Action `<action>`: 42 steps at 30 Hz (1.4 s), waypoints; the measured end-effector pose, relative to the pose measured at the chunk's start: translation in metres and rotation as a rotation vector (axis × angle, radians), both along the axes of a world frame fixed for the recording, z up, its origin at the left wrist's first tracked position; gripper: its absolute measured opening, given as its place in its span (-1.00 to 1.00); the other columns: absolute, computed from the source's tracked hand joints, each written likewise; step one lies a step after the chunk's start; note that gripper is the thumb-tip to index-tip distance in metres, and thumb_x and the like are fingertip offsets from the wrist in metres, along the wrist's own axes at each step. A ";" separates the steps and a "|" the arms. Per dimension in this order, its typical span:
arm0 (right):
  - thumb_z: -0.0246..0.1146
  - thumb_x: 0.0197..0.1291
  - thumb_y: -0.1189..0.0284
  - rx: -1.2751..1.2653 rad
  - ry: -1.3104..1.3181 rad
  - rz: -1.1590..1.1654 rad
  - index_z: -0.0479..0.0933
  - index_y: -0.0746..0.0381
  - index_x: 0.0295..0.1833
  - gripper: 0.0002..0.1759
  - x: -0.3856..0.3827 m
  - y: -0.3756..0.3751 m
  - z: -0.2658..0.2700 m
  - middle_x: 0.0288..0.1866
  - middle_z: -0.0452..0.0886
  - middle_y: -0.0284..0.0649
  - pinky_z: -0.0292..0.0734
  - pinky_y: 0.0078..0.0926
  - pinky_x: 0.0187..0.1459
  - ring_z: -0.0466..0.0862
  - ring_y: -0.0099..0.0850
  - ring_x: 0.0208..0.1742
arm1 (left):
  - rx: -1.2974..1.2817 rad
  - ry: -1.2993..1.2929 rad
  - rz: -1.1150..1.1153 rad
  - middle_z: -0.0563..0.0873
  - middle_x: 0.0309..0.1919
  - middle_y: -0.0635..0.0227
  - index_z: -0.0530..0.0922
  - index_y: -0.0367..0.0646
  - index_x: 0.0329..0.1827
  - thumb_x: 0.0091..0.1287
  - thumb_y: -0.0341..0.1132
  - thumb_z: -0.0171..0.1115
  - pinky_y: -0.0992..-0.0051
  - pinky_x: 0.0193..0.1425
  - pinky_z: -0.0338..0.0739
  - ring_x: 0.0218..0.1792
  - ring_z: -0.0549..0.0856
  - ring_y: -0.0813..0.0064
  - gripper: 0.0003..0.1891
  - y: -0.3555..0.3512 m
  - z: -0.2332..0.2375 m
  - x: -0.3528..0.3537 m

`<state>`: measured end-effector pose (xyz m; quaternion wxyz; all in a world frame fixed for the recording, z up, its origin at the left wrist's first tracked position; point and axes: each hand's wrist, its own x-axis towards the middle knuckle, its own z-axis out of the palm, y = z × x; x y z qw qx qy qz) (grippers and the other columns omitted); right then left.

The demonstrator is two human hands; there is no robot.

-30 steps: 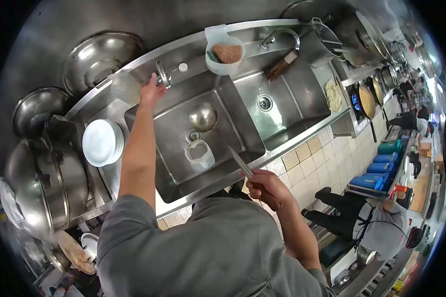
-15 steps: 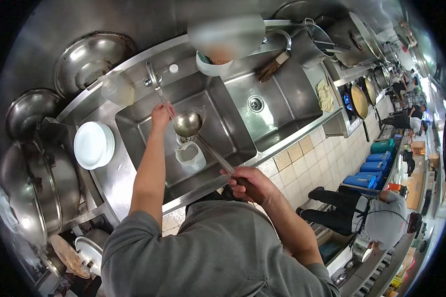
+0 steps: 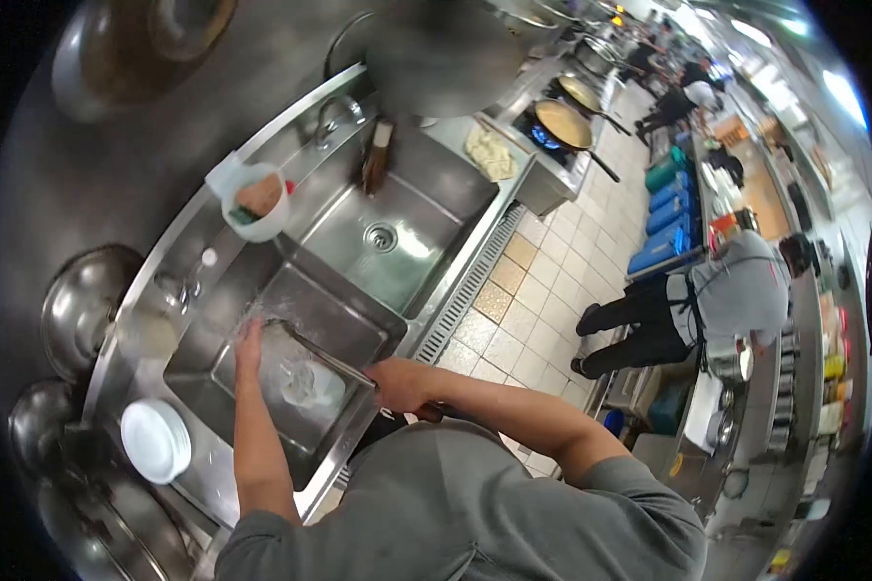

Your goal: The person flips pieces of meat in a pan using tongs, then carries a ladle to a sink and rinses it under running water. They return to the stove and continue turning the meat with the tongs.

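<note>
My right hand grips the long handle of a steel ladle that reaches into the left basin of a steel double sink. Over the ladle's bowl end, my left hand rubs it under running water, fingers curled on the bowl. A white plastic jug stands in the basin just below the ladle. The tap is on the back ledge behind my left hand.
A stack of white plates sits left of the sink. A white tub with scrubbers rests on the back ledge. The right basin holds a brush. A crouching person is on the tiled floor to the right, by blue containers.
My left hand left the tap and came down onto the ladle's bowl. My right hand slid up the handle. The view swung right, showing more floor and stove.
</note>
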<state>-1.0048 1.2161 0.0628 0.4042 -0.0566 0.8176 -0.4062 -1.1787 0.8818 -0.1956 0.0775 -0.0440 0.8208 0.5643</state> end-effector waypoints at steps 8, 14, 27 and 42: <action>0.25 0.46 0.39 0.538 0.707 0.543 0.47 0.23 0.55 -0.42 0.013 0.022 -0.007 -0.08 0.82 0.01 0.77 -0.06 -0.20 0.88 -0.13 -0.04 | -0.101 -0.610 -0.091 0.80 0.11 0.18 0.72 -0.23 0.26 0.47 0.01 0.34 0.26 0.39 0.50 0.26 0.65 0.22 -0.49 -0.002 0.013 -0.027; 0.31 0.35 0.41 0.483 0.406 0.122 0.50 0.16 0.51 -0.40 0.006 0.040 -0.043 -0.10 0.79 0.01 0.74 -0.08 -0.20 0.86 -0.08 -0.13 | 0.290 -0.148 0.117 0.73 0.18 0.17 0.64 -0.23 0.32 0.48 -0.27 0.29 0.34 0.27 0.60 0.13 0.71 0.27 -0.60 -0.031 -0.100 -0.048; 0.39 0.18 0.43 0.453 0.458 0.240 0.66 0.24 0.26 -0.51 0.011 0.058 0.033 0.09 0.82 0.06 0.75 0.02 0.11 0.82 0.03 0.15 | -0.423 0.130 -0.058 0.84 0.02 0.01 0.74 -0.29 0.12 0.47 -0.36 0.21 0.25 0.29 0.66 0.09 0.79 0.12 -0.72 -0.009 -0.093 -0.004; 0.35 0.26 0.44 -0.140 1.050 0.131 0.72 0.16 0.11 -0.70 -0.037 -0.066 -0.036 0.13 0.74 -0.07 0.74 0.03 0.11 0.80 0.11 0.06 | 0.363 -0.303 -0.071 0.74 -0.10 0.38 0.67 -0.15 0.02 0.50 -0.33 0.33 0.32 0.03 0.66 -0.11 0.70 0.41 -0.85 0.022 -0.103 0.063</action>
